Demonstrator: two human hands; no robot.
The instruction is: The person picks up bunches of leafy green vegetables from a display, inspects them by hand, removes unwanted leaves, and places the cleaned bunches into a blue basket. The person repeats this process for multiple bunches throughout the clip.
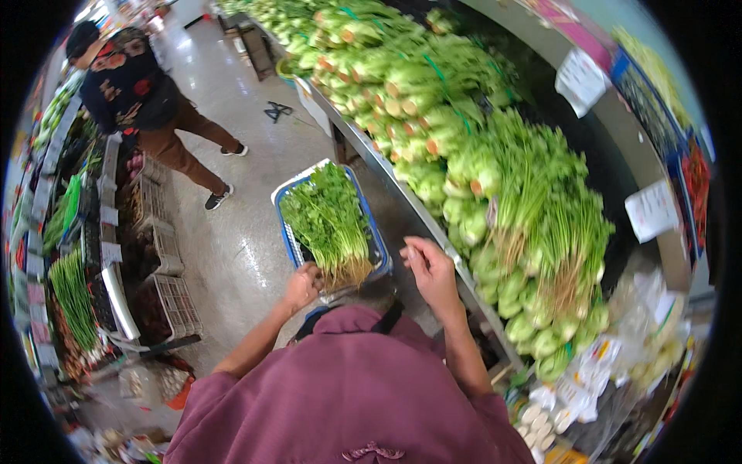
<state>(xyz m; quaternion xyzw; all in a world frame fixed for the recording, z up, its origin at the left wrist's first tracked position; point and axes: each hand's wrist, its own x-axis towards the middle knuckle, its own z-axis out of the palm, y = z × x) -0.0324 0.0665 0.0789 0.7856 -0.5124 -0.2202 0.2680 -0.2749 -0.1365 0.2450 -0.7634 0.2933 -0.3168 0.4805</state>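
A blue-rimmed plastic basket stands before me, holding leafy celery-like greens with their pale stalks and brown roots towards me. At the left of the root ends is my left hand, its fingers curled close to the stalks; whether they grip any is hidden. My right hand is raised between the basket and the metal edge of the vegetable display. Its fingers are loosely bent and apart, with nothing seen in them. More rooted greens lie on the display to the right, on top of pale green heads.
Stem lettuce with cut ends is heaped along the display. A person stands at the left shelves, above white plastic crates. Clear plastic bags lie at the right. A dark object is on the floor.
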